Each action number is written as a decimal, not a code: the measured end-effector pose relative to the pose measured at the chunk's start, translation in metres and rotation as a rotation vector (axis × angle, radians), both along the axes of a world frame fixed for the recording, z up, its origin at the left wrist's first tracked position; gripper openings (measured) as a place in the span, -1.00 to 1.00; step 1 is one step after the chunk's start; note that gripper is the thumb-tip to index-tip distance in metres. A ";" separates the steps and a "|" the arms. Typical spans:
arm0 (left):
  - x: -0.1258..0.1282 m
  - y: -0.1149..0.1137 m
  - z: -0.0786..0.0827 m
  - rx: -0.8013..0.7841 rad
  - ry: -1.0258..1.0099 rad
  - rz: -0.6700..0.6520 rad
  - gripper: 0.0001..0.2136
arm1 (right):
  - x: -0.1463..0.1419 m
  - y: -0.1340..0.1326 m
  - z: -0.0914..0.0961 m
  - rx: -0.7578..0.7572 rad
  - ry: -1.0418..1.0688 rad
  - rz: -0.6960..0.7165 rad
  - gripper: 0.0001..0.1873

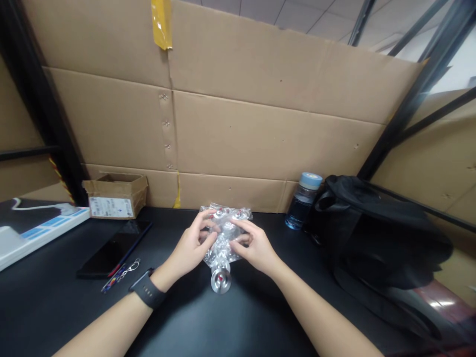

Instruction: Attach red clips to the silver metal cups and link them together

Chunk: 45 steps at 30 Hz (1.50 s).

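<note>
A crinkled clear plastic bag [223, 230] lies on the black table, with shiny round metal pieces with red centres showing through it. At its near end a round silver metal piece [220, 280] with a red spot in the middle protrudes toward me. My left hand [197, 238] grips the bag's left side with curled fingers. On the right side, my right hand [255, 243] has its fingers bent over the plastic and thumb against it. Some fingertips are hidden by the shiny film. A dark smartwatch [147, 290] is on my left wrist.
To the left are a black phone [115, 249], a keychain [121, 275], a small open cardboard box [116, 197] and a white power strip [48, 233]. A blue-lidded bottle [303, 201] and a black bag [375, 233] stand right. A cardboard wall [238, 134] closes the back.
</note>
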<state>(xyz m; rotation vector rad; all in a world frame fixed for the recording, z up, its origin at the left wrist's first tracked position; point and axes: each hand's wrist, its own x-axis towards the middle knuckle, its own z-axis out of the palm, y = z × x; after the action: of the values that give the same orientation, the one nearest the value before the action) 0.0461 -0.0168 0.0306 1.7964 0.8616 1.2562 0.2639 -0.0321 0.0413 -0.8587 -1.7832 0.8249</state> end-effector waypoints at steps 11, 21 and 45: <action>-0.003 0.002 0.003 0.330 0.243 0.260 -0.65 | -0.001 0.000 -0.002 0.021 -0.028 -0.040 -0.76; -0.014 -0.001 0.016 0.784 0.672 0.204 -0.50 | 0.001 0.005 0.006 -0.254 0.183 -0.089 -0.56; -0.062 0.089 -0.038 0.241 1.090 0.467 -0.64 | 0.013 0.001 0.015 0.323 -0.265 -0.173 -0.57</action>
<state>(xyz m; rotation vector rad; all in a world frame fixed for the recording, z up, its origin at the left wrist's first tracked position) -0.0156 0.0720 -0.0072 2.5928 1.8553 0.5401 0.2770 -0.0310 0.0563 -0.9207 -1.9699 0.3087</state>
